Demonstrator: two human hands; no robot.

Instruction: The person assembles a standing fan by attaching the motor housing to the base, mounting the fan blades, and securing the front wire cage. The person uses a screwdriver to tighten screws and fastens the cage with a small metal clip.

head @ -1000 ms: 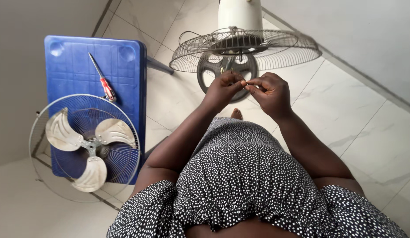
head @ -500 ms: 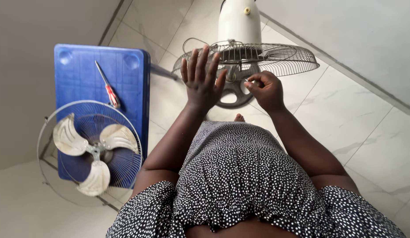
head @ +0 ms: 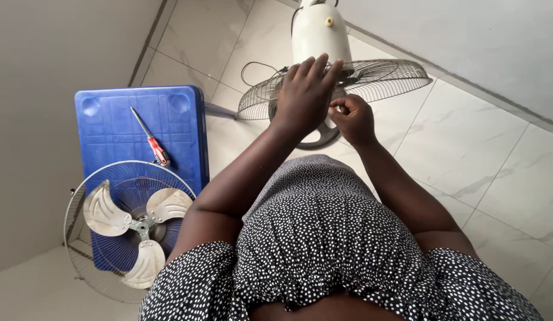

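My left hand (head: pixel 306 95) reaches forward with its fingers stretched out, flat over the middle of the fan's rear wire guard (head: pixel 388 76), just below the white motor housing (head: pixel 320 32). It holds nothing. Just to its right, my right hand (head: pixel 351 119) is curled, with thumb and fingertips pinched together. Anything between them is too small to make out. The fan's dark round base (head: pixel 318 140) shows on the floor under both hands.
A blue plastic table (head: pixel 116 128) stands at the left with a red-handled screwdriver (head: pixel 152 140) on it. A front wire guard (head: pixel 80 196) with a three-bladed metal fan blade (head: pixel 143 223) lies over its near end. A black cord (head: pixel 257 66) runs behind the fan on the pale tiles.
My hands parted from a shared pinch. The left hand opened and moved up over the guard's middle, while the right stayed pinched and shifted slightly. The view has tilted downward.
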